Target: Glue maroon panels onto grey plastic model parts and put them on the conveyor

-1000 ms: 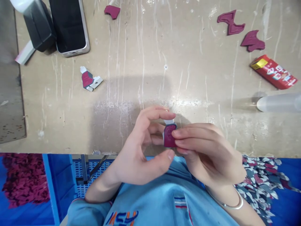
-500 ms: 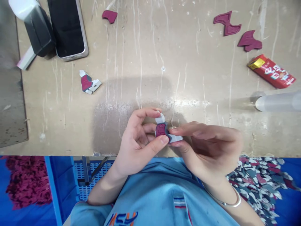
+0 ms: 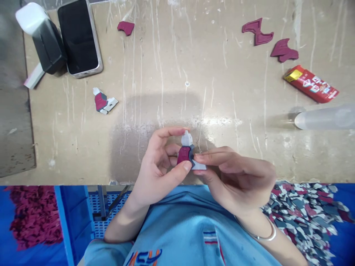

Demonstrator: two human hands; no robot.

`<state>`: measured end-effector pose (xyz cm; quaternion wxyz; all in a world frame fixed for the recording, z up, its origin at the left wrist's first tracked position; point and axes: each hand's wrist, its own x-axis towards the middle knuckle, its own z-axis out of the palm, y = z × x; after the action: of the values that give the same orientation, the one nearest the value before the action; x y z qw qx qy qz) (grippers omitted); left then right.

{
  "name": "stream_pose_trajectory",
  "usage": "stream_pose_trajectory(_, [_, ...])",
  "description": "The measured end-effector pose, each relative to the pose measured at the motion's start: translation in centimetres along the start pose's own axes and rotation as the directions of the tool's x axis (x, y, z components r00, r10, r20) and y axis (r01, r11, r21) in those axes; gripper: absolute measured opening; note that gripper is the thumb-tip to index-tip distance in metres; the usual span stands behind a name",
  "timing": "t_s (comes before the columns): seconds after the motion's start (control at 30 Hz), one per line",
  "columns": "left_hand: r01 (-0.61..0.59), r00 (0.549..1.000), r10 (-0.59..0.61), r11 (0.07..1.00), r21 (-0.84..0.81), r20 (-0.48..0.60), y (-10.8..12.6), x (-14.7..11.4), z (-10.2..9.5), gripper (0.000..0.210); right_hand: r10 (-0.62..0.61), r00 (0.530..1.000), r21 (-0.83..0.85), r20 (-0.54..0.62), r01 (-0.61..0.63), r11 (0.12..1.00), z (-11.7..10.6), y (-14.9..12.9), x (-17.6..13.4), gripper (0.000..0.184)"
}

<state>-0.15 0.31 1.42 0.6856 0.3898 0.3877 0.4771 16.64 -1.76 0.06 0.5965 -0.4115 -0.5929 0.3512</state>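
A small moulded piece in maroon, dark grey and white (image 3: 184, 154) is held between both hands above the table's near edge. My left hand (image 3: 163, 162) pinches it, thumb on the maroon face and index finger at the white upper tip. My right hand (image 3: 235, 173) grips its white lower right end between thumb and fingers. A similar maroon, grey and white piece (image 3: 102, 101) lies on the table to the left. Loose maroon pieces lie farther off: one (image 3: 126, 27) at the upper left, another (image 3: 257, 32) at the upper right, and a third (image 3: 284, 50) beside that.
At the back left are a phone (image 3: 80, 38) and a black-and-white device (image 3: 48, 48). A red packet (image 3: 312, 84) and a translucent cylinder (image 3: 324, 117) lie at the right. Below the table edge, maroon pieces (image 3: 36, 218) fill a blue bin on the left; mixed pieces (image 3: 307, 214) are heaped right.
The held piece has turned slightly and shifted a little left with both hands. The camera view has moved slightly; the things on the table stay put.
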Motion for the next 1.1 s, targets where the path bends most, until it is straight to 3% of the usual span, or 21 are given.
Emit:
stream_pose_trajectory(0.17, [0.092, 0.996, -0.093, 0.993, -0.079, 0.0, 0.5, -0.3, 0.2, 0.029, -0.024, 0.991, 0.042, -0.129, 0.03, 0.999, 0.2, 0.4, -0.2, 0.042])
stream_pose_trajectory(0.27, [0.116, 0.993, -0.118, 0.991, -0.068, -0.016, 0.6, -0.3, 0.3, 0.023, -0.035, 0.993, 0.014, -0.111, 0.037, 0.999, 0.0, 0.5, -0.4, 0.042])
stream_pose_trajectory(0.43, [0.044, 0.998, -0.047, 0.996, -0.074, -0.032, 0.6, -0.1, 0.8, 0.024, -0.107, 0.991, -0.093, -0.084, 0.099, 0.991, -0.2, 0.3, -0.6, 0.04])
stream_pose_trajectory(0.53, [0.024, 0.995, -0.026, 0.999, -0.024, -0.096, 0.6, -0.3, 1.1, 0.026, -0.124, 0.991, -0.121, -0.057, 0.116, 0.986, -0.1, 0.1, -0.5, 0.041])
stream_pose_trajectory(0.63, [-0.054, 0.987, 0.071, 0.992, 0.116, -0.146, 0.4, -0.6, 1.2, 0.03, 0.029, 0.998, 0.02, -0.058, -0.028, 0.999, 0.0, 0.0, -0.6, 0.039])
stream_pose_trajectory(0.73, [-0.197, 0.97, 0.235, 0.919, 0.341, -0.071, 0.2, -1.0, 1.2, 0.034, 0.248, 0.968, 0.253, -0.029, -0.232, 0.939, 0.0, -0.1, -0.6, 0.045])
stream_pose_trajectory(0.87, [-0.227, 0.969, 0.246, 0.863, 0.451, 0.017, 0.2, -1.4, 1.7, 0.062, 0.33, 0.944, 0.276, 0.029, -0.325, 0.905, -0.5, -0.3, -0.3, 0.058])
stream_pose_trajectory(0.97, [-0.238, 0.963, 0.267, 0.898, 0.371, -0.029, 0.2, -1.5, 2.3, 0.09, 0.326, 0.944, 0.217, 0.055, -0.33, 0.919, -0.7, -0.4, 0.1, 0.06])
stream_pose_trajectory(1.1, [-0.251, 0.948, 0.304, 0.893, 0.372, -0.09, -0.3, -1.6, 2.6, 0.104, 0.291, 0.957, 0.226, -0.005, -0.282, 0.932, -0.3, -0.2, -0.1, 0.055])
